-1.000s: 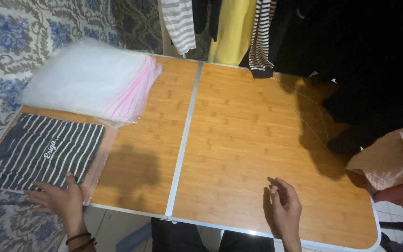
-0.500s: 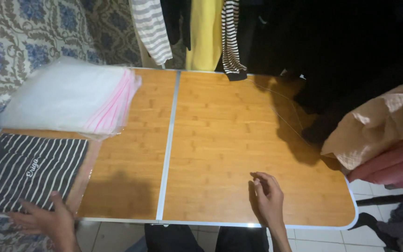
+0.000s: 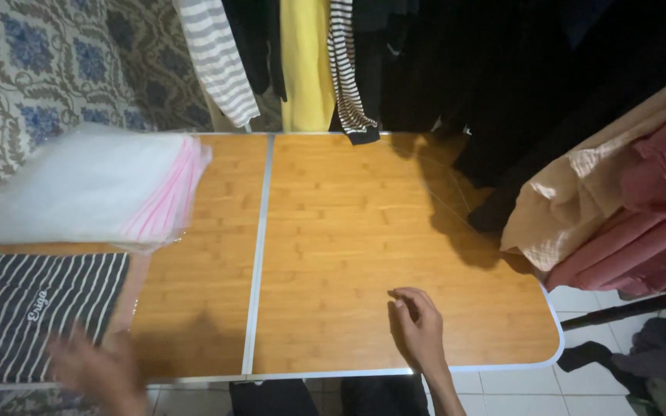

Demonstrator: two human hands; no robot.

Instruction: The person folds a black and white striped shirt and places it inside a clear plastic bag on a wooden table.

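Left hand (image 3: 102, 370) blurred beside bagged striped shirt (image 3: 32, 312), fingers' state unclear; right hand (image 3: 418, 331) on desk (image 3: 348, 231), fingers loosely curled, empty.

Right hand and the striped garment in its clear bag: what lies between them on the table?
Head view: between the right hand and the striped garment is bare wooden table with a metal seam, plus the blurred left hand.

Hanging clothes (image 3: 306, 62), pink fabric pile (image 3: 641, 223).

The left hand (image 3: 102, 370) is a blur low at the left, fingers spread (empty, it seems). The right hand (image 3: 418, 327) rests loosely curled, fingertips bent inward.
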